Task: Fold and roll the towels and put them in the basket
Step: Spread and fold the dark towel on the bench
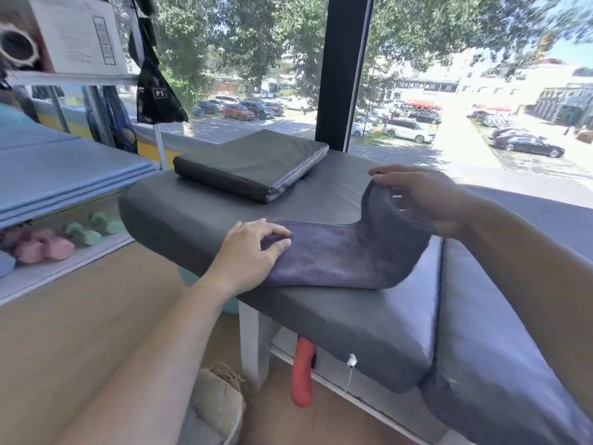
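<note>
**One head-worn view, forward and down**

You get a single wide-angle camera on the person's head, close over the padded grey surface [321, 316], facing a window [449, 91]; both forearms reach in from the bottom edge, with floor visible lower left

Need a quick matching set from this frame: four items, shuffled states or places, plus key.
1. left hand
2. right hand
3. grey towel
4. dumbbells

A. on the low shelf at left
B. lifts one towel end off the bench
C. partly flat on the padded bench
D. pins the towel's other end down

Pairs: 1-D, 2-B, 3-C, 4-A
</note>
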Motion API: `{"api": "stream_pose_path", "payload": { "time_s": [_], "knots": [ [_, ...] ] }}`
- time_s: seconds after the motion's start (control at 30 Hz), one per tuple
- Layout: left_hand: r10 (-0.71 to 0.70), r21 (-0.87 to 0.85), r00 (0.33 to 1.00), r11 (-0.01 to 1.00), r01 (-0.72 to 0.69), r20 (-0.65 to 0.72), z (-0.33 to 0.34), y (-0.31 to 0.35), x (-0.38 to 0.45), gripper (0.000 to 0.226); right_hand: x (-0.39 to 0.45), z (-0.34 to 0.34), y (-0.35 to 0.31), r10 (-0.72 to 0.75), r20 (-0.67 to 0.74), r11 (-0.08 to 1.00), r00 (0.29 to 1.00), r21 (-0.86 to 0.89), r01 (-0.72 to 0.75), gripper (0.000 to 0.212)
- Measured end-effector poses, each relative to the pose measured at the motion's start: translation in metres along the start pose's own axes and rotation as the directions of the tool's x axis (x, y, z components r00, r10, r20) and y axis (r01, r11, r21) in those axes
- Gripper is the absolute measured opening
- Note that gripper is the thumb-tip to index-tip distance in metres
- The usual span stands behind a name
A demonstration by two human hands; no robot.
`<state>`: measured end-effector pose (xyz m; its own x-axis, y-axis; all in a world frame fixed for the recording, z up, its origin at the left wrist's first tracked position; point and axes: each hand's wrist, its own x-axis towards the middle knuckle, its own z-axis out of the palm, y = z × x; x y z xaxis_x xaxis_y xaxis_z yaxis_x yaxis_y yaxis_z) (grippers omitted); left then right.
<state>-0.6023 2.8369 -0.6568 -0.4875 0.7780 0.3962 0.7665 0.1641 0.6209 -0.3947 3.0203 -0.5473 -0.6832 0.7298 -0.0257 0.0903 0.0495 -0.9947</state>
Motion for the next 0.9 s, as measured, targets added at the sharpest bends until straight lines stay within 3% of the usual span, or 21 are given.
{"api": "stream_pose_path", "payload": {
  "time_s": [0.17,0.5,0.67,0.8,0.9],
  "knots": [
    [-0.156,-0.264,0.984,0.956,0.13,-0.081,-0.006,-0.007,0.002,0.022,0.014,0.077,-0.002,-0.056,-0.046,0.958,0.997,-0.285,0.04,0.015],
    [-0.219,-0.373,0.975,0.907,0.196,-0.021,-0.01,-0.017,0.007,0.026,0.037,0.161,0.032,-0.129,-0.009,0.827,0.992,-0.554,0.102,0.043],
    [-0.221,-0.4,0.975,0.896,0.194,-0.022,-0.009,-0.02,0.007,0.026,0.039,0.162,0.036,-0.133,0.027,0.832,0.991,-0.541,0.126,0.038],
    [-0.267,-0.386,0.96,0.896,0.218,-0.079,-0.006,-0.01,0.005,0.018,0.032,0.147,0.023,-0.041,0.154,0.921,0.987,-0.378,0.097,0.033],
    [-0.308,-0.384,0.947,0.888,0.254,-0.086,-0.005,0.0,0.007,0.031,0.028,0.12,0.007,-0.147,0.147,0.907,0.978,-0.374,0.193,0.021]
  ]
}}
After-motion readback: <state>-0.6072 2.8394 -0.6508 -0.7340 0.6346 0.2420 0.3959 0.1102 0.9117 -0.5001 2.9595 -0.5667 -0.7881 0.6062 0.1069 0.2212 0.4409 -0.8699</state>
